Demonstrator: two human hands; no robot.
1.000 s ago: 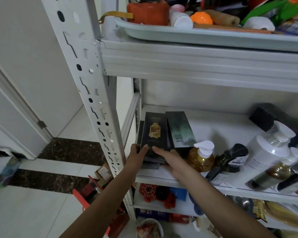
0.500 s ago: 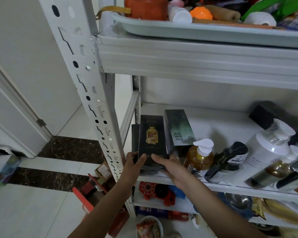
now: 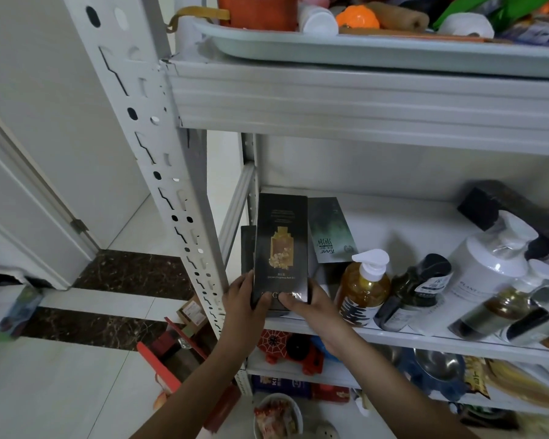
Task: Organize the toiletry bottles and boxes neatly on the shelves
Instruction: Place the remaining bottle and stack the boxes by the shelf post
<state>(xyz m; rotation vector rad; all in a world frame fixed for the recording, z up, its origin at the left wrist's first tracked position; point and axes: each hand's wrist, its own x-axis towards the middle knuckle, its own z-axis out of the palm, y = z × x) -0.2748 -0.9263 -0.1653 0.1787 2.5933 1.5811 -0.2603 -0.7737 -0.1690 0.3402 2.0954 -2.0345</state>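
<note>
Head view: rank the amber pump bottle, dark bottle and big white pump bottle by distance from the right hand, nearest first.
1. amber pump bottle: just right of the right hand, which grips the black box.
2. dark bottle: next along to the right, leaning.
3. white pump bottle: farthest right of the three.

Left front of middle shelf [image 3: 393, 213]: tall box [image 3: 281, 248] between left hand [image 3: 244, 301] and right hand [image 3: 313, 307]. Behind-right: second box [image 3: 328, 231]. Right of hands: pump bottle [image 3: 363, 288]. Above: tray [image 3: 362, 50] on top shelf [image 3: 362, 103].
</note>
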